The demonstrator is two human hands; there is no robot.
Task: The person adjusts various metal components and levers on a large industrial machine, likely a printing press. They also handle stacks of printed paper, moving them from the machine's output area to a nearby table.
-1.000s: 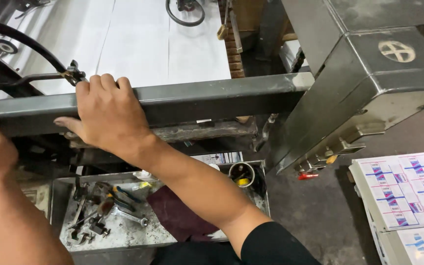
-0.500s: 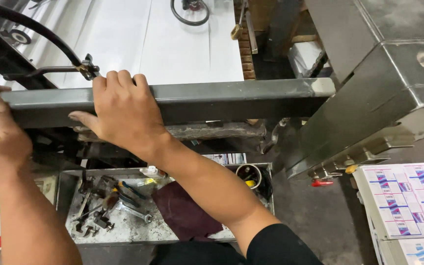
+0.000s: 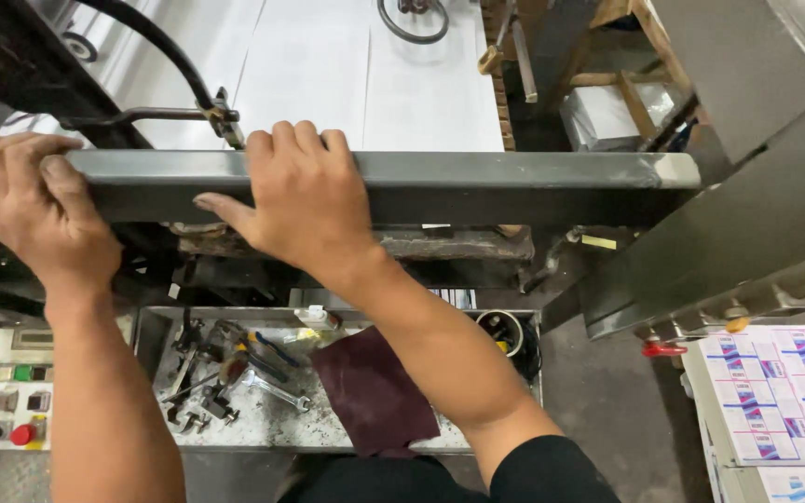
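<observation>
Gripping grey metal bar (image 3: 477, 182) (scuffed) — hands (image 3: 305, 200).

Left hand (image 3: 25, 210): we see it at the left edge of the view, back turned up, knuckles bent, thumb pointing inward to the right. Its fingers curl over and away from us, closed in a grip. The bare forearm runs straight down to the bottom edge.

Right hand (image 3: 305, 196): we see it near the centre, back up, four fingers hooked forward, thumb spread out to the left. Its forearm slants down to the right, bare as far as a black sleeve.
</observation>
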